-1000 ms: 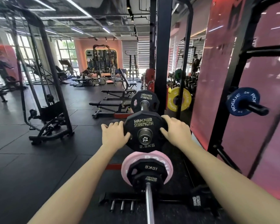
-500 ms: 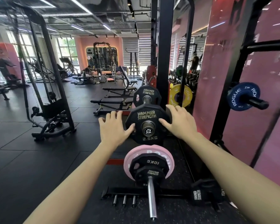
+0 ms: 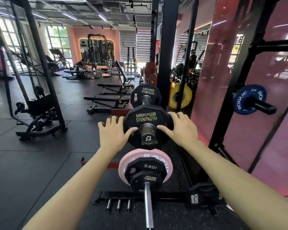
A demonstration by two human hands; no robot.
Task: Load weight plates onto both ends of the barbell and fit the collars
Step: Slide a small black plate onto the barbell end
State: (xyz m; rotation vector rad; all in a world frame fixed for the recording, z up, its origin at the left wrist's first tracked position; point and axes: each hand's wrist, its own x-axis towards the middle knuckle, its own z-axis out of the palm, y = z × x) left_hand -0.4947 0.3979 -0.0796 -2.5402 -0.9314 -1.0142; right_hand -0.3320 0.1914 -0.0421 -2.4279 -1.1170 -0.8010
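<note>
I look along the barbell from its end; the sleeve end (image 3: 148, 133) pokes out through a black 2.5 kg Hammer Strength plate (image 3: 146, 117). My left hand (image 3: 112, 134) lies at the plate's left rim, fingers spread and straight, thumb pressing on its face. At the right rim my right hand (image 3: 179, 128) rests its fingers over the upper edge, thumb also on the face. Farther along the bar sits another black Hammer Strength plate (image 3: 145, 92). No collar is visible.
Below my hands a second bar (image 3: 148, 205) carries a pink plate (image 3: 131, 160) and black plates, one marked 10KG (image 3: 150, 166). Black rack uprights (image 3: 168, 47) stand just beyond. A blue Rogue plate (image 3: 243, 100) hangs on a peg at right. Benches and a cable machine stand left.
The 2.5 kg plate has slid farther along the sleeve, whose end now sticks out in front of it. Both thumbs have moved inward onto the plate's face.
</note>
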